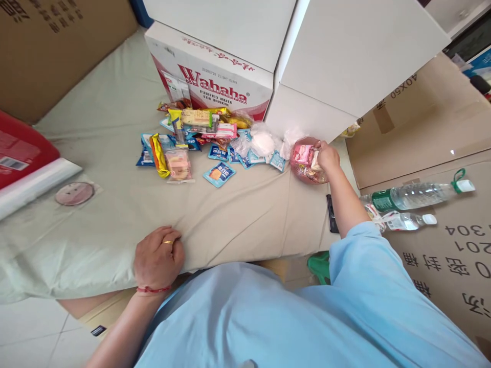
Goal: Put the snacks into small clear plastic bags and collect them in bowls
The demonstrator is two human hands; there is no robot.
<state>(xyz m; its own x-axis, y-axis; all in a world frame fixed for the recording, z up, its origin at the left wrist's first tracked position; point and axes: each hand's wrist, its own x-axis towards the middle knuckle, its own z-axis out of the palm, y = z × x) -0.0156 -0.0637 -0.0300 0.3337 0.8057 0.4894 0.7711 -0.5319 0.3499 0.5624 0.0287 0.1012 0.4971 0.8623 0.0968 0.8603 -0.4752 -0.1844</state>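
Note:
My right hand [328, 156] is closed on the right rim of a pinkish see-through bowl [315, 179]; part of that rim is hidden behind my fingers. Inside the bowl lie small wrapped snacks, among them a pink packet [304, 155]. Curled into a loose fist, my left hand [159, 258] rests at the near edge of the cloth-covered surface [245, 220]. Left of the bowl are clear plastic bags [264, 142] and several blue snack packets [219, 174]. A yellow packet [159, 155] and a packaged round snack [178, 164] lie farther left.
Behind the snacks stand a Wahaha water carton [215, 87] and white boxes [314, 97]. Plastic bottles [418, 196] lie at the right against cardboard [445, 245]. A dark phone-like object [332, 214] sits by my right forearm. At left are a round pinkish lid-like disc [74, 193] and a red object [23, 148].

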